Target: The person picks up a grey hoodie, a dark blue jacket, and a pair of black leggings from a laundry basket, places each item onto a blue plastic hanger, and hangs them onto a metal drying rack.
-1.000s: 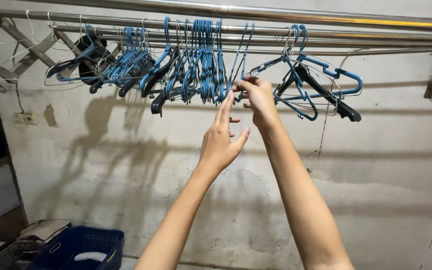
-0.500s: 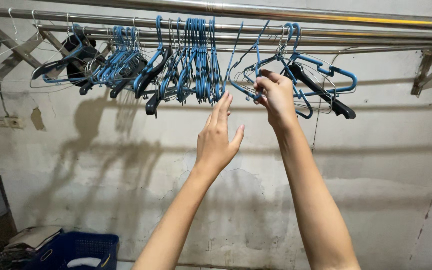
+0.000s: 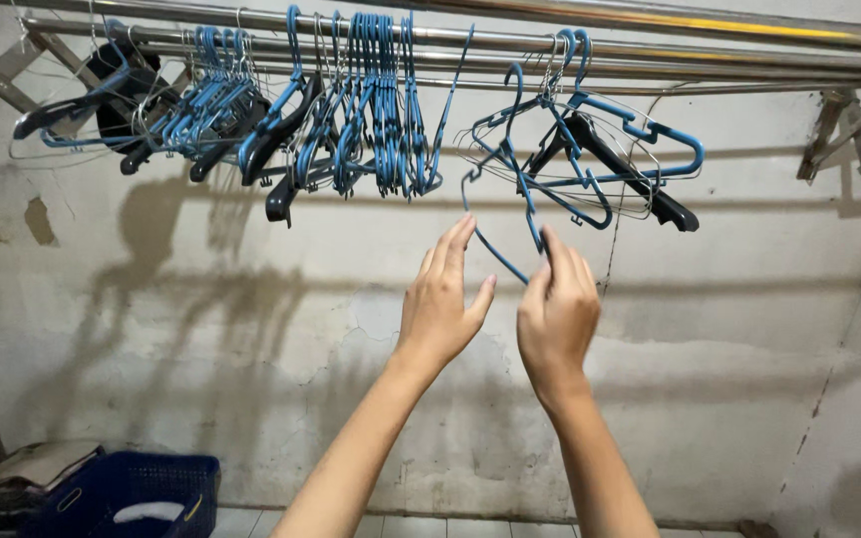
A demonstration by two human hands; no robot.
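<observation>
Two bare forearms, no sleeves, hands (image 3: 440,304) ungloved, no rings

Both bare forearms are reaching upward side by side. The left hand (image 3: 440,304) is spreading open, fingers straight; the right hand (image 3: 557,309) is curling its fingers loosely, back toward the camera.

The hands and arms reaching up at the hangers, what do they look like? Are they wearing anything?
Both are bare. The left hand and the right hand have no gloves, and no rings or watch show. Both forearms are slim and uncovered right down to the bottom edge of the picture, so no sleeves can be seen. The fingers are long, with short plain nails.
</observation>
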